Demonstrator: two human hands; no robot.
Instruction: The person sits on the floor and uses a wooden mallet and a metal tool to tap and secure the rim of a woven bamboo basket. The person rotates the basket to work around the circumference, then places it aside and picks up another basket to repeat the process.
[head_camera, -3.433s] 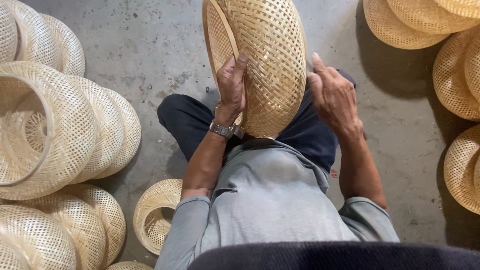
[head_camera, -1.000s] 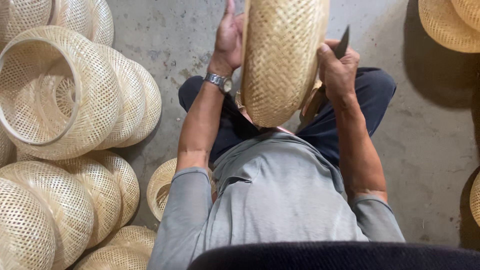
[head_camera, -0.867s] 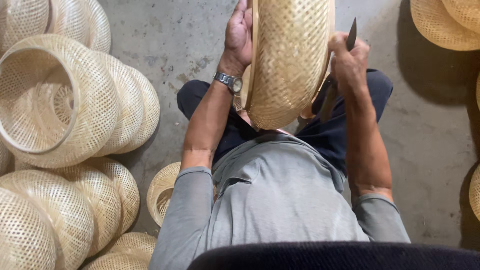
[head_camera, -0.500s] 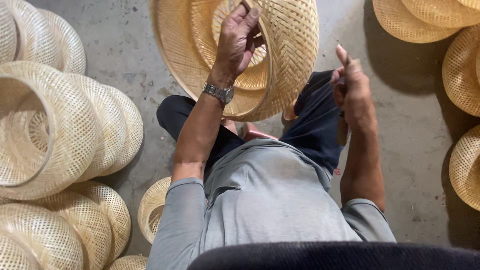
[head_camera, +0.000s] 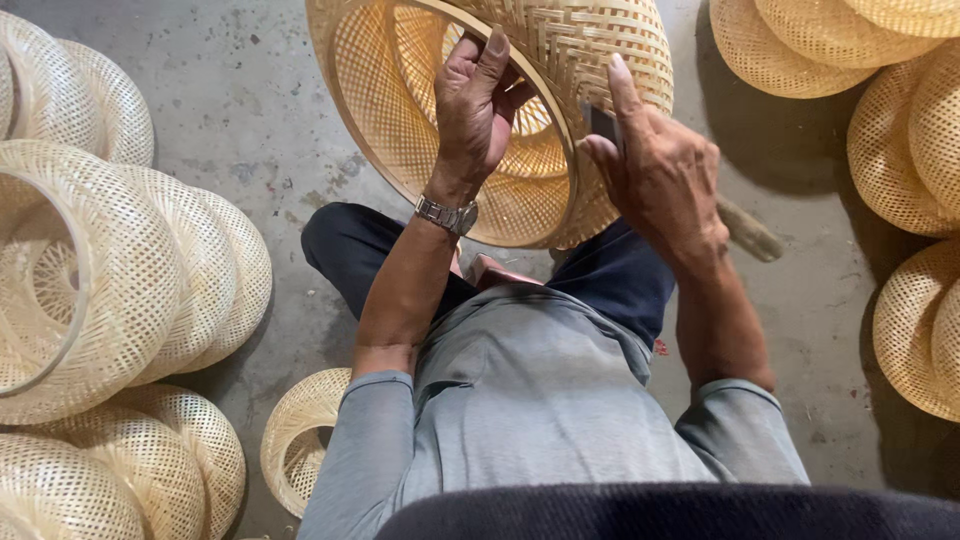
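Observation:
A large woven bamboo basket is held up over my crossed legs, its open mouth turned toward me. My left hand, with a metal watch at the wrist, lies over the near rim with its fingers reaching inside. My right hand is at the rim's right side, closed around a knife. A dark bit of blade shows between my fingers against the weave, and the wooden handle sticks out below my hand.
Stacks of similar woven baskets lie on the concrete floor at my left. More baskets sit at the top right and along the right edge. A small basket rests by my left hip.
The basket has turned from edge-on to mouth facing me. My left hand shifted from its outer side onto the rim. My right hand brought the knife down to the rim.

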